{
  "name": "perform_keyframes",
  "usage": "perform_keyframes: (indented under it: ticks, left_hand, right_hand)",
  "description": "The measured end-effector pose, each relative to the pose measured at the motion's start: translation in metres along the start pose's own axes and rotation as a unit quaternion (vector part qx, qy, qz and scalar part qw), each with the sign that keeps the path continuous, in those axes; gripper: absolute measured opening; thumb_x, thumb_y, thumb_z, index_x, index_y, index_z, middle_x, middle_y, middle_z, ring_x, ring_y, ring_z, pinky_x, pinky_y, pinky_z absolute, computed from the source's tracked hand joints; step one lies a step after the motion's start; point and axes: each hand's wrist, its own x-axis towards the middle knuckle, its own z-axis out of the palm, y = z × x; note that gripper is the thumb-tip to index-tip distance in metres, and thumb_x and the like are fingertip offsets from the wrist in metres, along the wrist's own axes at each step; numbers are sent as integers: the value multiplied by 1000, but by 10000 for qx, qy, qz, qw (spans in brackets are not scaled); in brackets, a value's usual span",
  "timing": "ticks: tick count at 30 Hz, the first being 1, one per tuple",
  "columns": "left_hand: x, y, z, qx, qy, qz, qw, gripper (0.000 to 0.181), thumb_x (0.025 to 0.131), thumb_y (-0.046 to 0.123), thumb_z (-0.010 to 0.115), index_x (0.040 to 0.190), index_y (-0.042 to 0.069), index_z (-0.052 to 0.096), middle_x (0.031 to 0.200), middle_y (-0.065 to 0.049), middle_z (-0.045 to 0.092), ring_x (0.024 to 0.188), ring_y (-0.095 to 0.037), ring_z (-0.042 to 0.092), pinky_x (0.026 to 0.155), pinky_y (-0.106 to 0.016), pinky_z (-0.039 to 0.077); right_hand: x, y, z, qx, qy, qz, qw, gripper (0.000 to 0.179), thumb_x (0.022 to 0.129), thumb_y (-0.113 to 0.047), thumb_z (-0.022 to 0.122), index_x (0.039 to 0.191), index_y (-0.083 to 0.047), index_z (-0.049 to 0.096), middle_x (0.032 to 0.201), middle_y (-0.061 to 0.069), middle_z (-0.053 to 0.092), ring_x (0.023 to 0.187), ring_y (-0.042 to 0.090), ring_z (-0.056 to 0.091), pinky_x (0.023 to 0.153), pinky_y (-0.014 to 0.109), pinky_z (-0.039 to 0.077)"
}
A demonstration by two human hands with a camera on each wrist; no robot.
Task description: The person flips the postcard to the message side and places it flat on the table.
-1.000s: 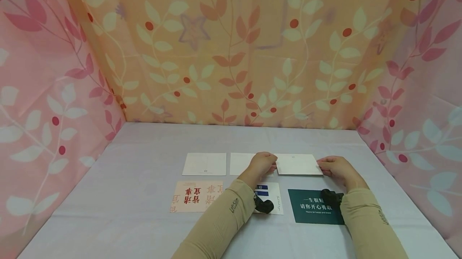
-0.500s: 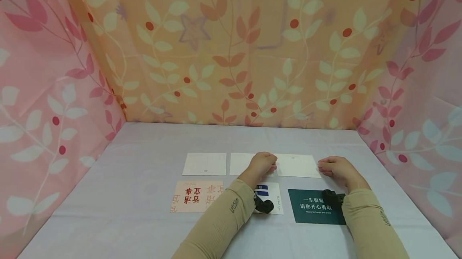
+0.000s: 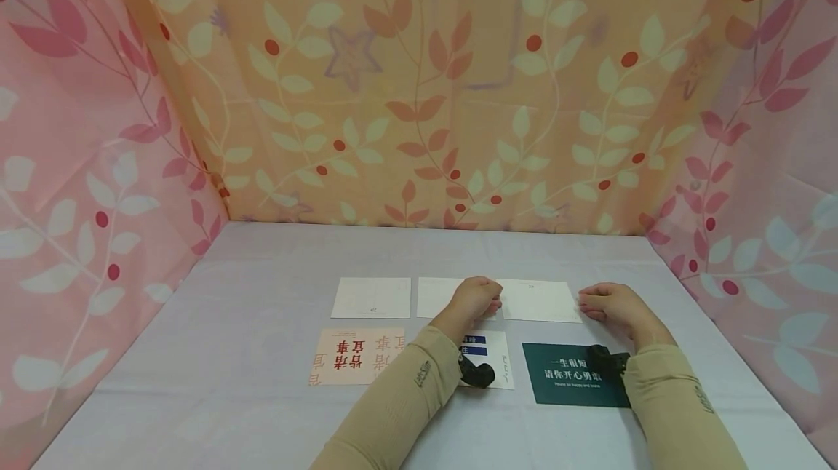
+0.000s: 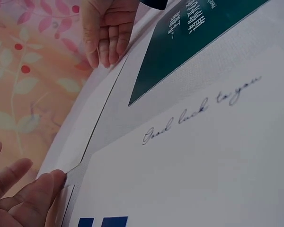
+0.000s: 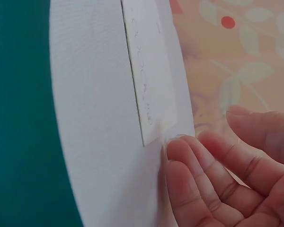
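A white card point(image 3: 542, 302) lies flat at the right end of the back row, between my two hands. My left hand point(image 3: 468, 303) rests at its left edge, over part of the middle white card point(image 3: 433, 295). In the left wrist view the left fingertips point(image 4: 57, 178) are right at the card's corner, with the thumb and fingers apart. Just off the card's right edge is my right hand point(image 3: 614, 305). Its fingers are loosely bent and hold nothing in the right wrist view, close beside the white card point(image 5: 155, 94).
Another white card point(image 3: 371, 297) lies at back left. In front lie a peach card with red characters point(image 3: 353, 357), a white "Good luck to you" card point(image 4: 203, 156) partly hidden by the left arm, and a dark green card point(image 3: 556, 390) below the right wrist. Patterned curtains point(image 3: 419, 92) enclose the table.
The right back card has gone from slightly raised to flat on the table. My right hand has let go of its edge and drawn slightly right; the left hand has barely moved.
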Motion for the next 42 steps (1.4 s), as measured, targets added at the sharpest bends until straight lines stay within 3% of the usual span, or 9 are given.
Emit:
perform_keyframes:
  ticks: [6, 16, 23, 28, 42]
  left_hand:
    - [-5, 0, -2, 175, -49, -66, 9998, 21, 88, 26, 58, 93, 7, 66, 79, -5, 64, 65, -14, 58, 62, -23, 50]
    - [-17, -2, -4, 131, -426, -48, 9990, 22, 88, 27, 59, 97, 8, 67, 82, -5, 66, 71, -15, 61, 66, -22, 51]
    - [-30, -3, -11, 261, -641, 245, 9973, 25, 88, 27, 58, 103, 10, 66, 91, -4, 67, 78, -15, 64, 72, -29, 51]
    - [-39, -7, -13, 117, -834, 221, 9962, 23, 88, 23, 57, 104, 9, 66, 95, -5, 66, 82, -15, 64, 75, -29, 51]
    - [-58, -12, -9, -282, -1308, 88, 9910, 20, 86, 15, 59, 102, 4, 65, 92, -9, 65, 79, -19, 66, 73, -27, 53]
  right_hand:
    - [-7, -3, 1, -275, 64, -132, 9995, 42, 91, -26, 56, 120, 6, 52, 102, 12, 63, 85, 16, 63, 82, 33, 51]
    - [-26, -5, -3, -356, -13, -169, 9992, 47, 93, -31, 52, 119, 7, 50, 100, 14, 65, 88, 20, 64, 82, 37, 51]
    - [-40, -5, -9, -338, -15, -145, 9993, 53, 93, -36, 51, 120, 9, 48, 98, 15, 65, 87, 23, 64, 79, 35, 52]
    - [-48, -2, -12, -463, -32, -31, 9989, 61, 90, -45, 52, 120, 8, 48, 98, 14, 65, 87, 23, 64, 80, 38, 51]
    - [-64, 13, -18, -318, -119, 232, 9992, 58, 91, -42, 51, 117, 9, 48, 93, 13, 67, 84, 23, 65, 77, 35, 52]
